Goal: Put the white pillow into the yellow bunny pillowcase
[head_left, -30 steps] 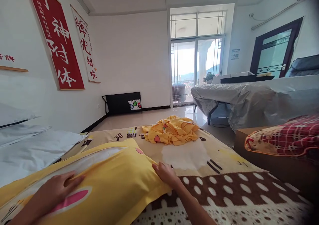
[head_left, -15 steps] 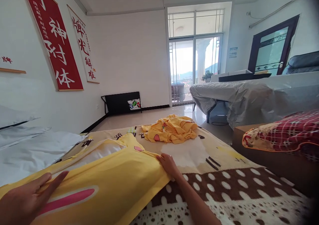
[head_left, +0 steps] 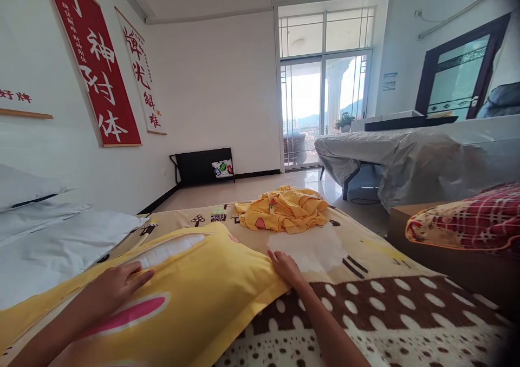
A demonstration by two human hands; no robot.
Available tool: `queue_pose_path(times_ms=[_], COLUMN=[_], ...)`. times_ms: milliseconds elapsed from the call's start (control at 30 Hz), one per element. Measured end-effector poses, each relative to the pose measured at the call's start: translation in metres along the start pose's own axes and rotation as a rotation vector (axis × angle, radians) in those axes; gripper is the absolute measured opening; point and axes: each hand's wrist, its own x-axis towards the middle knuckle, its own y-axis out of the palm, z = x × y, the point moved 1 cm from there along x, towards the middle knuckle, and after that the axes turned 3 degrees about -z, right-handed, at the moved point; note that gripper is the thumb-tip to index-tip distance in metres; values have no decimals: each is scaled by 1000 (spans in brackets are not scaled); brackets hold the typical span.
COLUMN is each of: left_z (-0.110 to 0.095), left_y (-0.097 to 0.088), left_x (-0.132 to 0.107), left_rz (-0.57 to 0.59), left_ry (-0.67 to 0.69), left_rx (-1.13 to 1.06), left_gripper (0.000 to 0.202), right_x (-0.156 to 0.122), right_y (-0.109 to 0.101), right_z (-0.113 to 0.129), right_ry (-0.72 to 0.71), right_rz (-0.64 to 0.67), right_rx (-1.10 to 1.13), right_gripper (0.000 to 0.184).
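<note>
A yellow pillowcase [head_left: 203,286] with a pink stripe printed on it lies across the front of the bed. Through its long slit, a white pillow [head_left: 179,248] shows inside. My left hand [head_left: 116,288] is closed on the near edge of that slit, thumb and fingers pinching the cloth. At the right end, my right hand [head_left: 286,267] grips the pillowcase's corner between thumb and fingers. Beyond it a crumpled yellow cloth [head_left: 284,210] sits on the patterned blanket [head_left: 325,250].
White pillows [head_left: 77,237] lie along the bed's left side. At right, a red plaid quilt [head_left: 467,221] rests on a brown box-like surface [head_left: 410,215]. A plastic-covered table [head_left: 365,145] stands behind, near glass sliding doors [head_left: 304,107]. A black folded frame [head_left: 199,166] leans on the wall.
My left hand has moved right and forward along the pillowcase to the slit's edge. The slit looks narrower and the pillowcase fuller. My right hand keeps its corner.
</note>
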Motion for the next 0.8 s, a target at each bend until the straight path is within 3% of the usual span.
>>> queue_pose_path(times_ms=[67,167,300,433,600,700,800], left_z=[-29,-65,-83,-75,-65,-45,-11], left_y=[4,17,38,44,34,29,23], left_x=[14,38,62,65,59,56,49], left_rz=[79,74,34,7,35,86,203], left_ry=[48,64,82,118,145,141,134], left_rx=[10,43,25,-21,-45,-32,-113], left_gripper=[55,49,45,48,43,44,49], right_x=[-6,-14,-11,0,5,4,1], right_y=[14,27,16,-1,-13,-24,-31], right_z=[13,26,21,8,-5,-17,-27], right_ry=[-45,-96,-98,-55,-20,-7,-20], right_rz=[55,106,52,24,50,159,300], right_rx=[44,89,80,75,75,79,100], right_gripper=[46,35,33,36,35,37,33])
